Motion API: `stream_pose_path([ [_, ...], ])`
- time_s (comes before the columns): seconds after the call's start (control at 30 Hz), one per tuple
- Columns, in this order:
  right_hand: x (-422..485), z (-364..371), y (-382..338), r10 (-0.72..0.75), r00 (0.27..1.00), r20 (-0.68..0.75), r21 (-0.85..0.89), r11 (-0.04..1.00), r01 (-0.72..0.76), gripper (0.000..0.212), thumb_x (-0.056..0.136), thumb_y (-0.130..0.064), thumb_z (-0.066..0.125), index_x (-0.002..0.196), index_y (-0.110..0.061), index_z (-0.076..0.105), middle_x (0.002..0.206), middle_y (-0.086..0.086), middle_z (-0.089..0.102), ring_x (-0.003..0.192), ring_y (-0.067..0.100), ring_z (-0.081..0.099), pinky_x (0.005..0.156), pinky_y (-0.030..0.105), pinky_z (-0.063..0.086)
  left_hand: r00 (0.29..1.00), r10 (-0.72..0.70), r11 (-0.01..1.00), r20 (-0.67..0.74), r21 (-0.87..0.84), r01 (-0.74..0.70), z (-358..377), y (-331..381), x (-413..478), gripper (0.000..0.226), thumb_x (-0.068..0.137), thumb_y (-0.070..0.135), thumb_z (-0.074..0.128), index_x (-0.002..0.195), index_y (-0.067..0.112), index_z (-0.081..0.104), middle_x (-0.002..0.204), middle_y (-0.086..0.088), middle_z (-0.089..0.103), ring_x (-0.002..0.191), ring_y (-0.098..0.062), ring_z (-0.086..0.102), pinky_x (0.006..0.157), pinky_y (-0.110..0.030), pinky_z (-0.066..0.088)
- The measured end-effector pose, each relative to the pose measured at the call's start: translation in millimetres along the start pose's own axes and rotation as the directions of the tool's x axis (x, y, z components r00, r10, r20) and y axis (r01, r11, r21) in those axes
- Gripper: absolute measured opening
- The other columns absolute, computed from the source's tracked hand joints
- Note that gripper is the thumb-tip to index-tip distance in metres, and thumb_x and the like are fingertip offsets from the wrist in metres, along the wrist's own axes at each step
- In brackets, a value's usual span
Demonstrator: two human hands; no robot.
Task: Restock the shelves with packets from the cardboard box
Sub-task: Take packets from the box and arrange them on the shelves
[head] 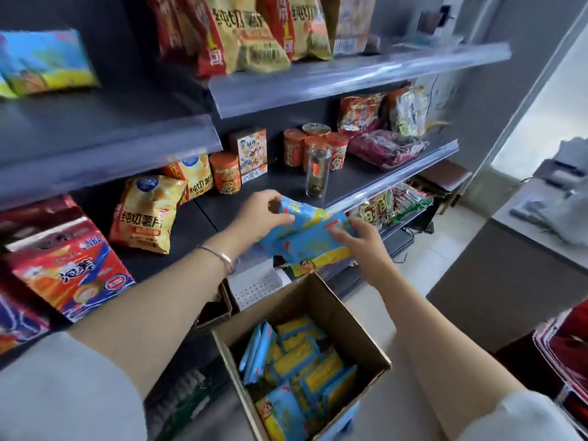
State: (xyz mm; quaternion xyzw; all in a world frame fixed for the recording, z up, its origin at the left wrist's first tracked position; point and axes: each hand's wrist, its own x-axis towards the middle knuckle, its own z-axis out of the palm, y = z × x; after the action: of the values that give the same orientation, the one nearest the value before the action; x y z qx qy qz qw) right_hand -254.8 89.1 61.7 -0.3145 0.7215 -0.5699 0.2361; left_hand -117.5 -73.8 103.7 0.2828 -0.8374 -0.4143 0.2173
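The dark shelves (350,78) fill most of the view, with snacks on every level. The middle shelf (280,189) has a big bare spot at its front, between a yellow chip bag (146,214) and a glass jar (316,170). I think that spot is where the new things go.

The cardboard box (321,300) stands open low down in front of the shelves, so it is easy to reach in. Many spare packets (302,361), blue and yellow, stand packed inside it.

A small stack of blue packets (311,230) is up in the air, just over the front edge of the middle shelf. Both hands hold it. The left hand (257,214) grips the left end with curled fingers, and the right hand (362,240) grips the right end. Using two hands likely keeps the slippery stack together.

A thin bracelet (222,257) sits on the left wrist.
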Motion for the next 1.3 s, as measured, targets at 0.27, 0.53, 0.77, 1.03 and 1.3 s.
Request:
stream_pose_path([
  [0.27,11.2,32.2,-145.0,-0.311,0.949,-0.043,0.197,0.929,0.314,0.016,0.083,-0.033,0.065,0.09,-0.019,0.068,0.092,0.015,0.067,0.081,0.032,0.063,0.073,0.052,0.051,0.867,0.351,0.935,-0.352,0.082,-0.345,-135.8,87.7,3.5,0.024,0.09,0.023,0.061,0.103,0.003,0.062,0.089,0.0,0.059,0.083,-0.012,0.053,0.074,-0.03,0.041],
  [0.53,47.9,118.5,-243.7,-0.455,0.89,0.006,0.35,0.835,0.424,0.007,0.092,-0.021,0.061,0.092,-0.015,0.064,0.097,0.01,0.068,0.094,0.027,0.068,0.082,0.043,0.055,0.831,0.404,0.887,-0.383,0.388,-0.252,-283.9,91.3,6.7,0.02,0.094,0.02,0.054,0.077,0.01,0.053,0.066,0.004,0.043,0.059,-0.007,0.036,0.051,-0.018,0.026],
  [0.77,94.8,234.8,-292.2,-0.407,0.912,0.055,0.432,0.833,0.346,0.031,0.091,-0.023,0.063,0.117,-0.007,0.056,0.106,0.011,0.068,0.087,0.021,0.071,0.067,0.031,0.057,0.886,0.256,0.86,-0.386,0.51,-0.026,-388.7,27.4,16.3,0.025,0.093,0.018,0.055,0.072,0.007,0.047,0.066,-0.002,0.041,0.061,-0.015,0.037,0.056,-0.028,0.027],
  [1.03,143.3,335.2,-304.7,-0.282,0.958,0.055,0.349,0.904,0.246,0.011,0.095,-0.018,0.057,0.103,-0.011,0.057,0.095,0.003,0.067,0.078,0.013,0.068,0.057,0.022,0.055,0.932,0.146,0.697,-0.33,0.703,0.14,-457.0,-37.9,33.5,0.023,0.087,0.027,0.064,0.108,0.017,0.064,0.102,0.002,0.061,0.097,-0.021,0.057,0.074,-0.033,0.044],
  [1.3,190.8,385.2,-303.4,-0.218,0.966,0.141,0.278,0.945,0.173,0.016,0.095,-0.017,0.055,0.108,-0.008,0.054,0.096,0.006,0.066,0.076,0.014,0.067,0.055,0.023,0.051,0.933,0.096,0.571,-0.347,0.787,0.234,-471.4,-68.3,46.2,0.016,0.091,0.032,0.056,0.107,0.027,0.055,0.107,0.006,0.059,0.097,-0.019,0.056,0.068,-0.03,0.038],
])
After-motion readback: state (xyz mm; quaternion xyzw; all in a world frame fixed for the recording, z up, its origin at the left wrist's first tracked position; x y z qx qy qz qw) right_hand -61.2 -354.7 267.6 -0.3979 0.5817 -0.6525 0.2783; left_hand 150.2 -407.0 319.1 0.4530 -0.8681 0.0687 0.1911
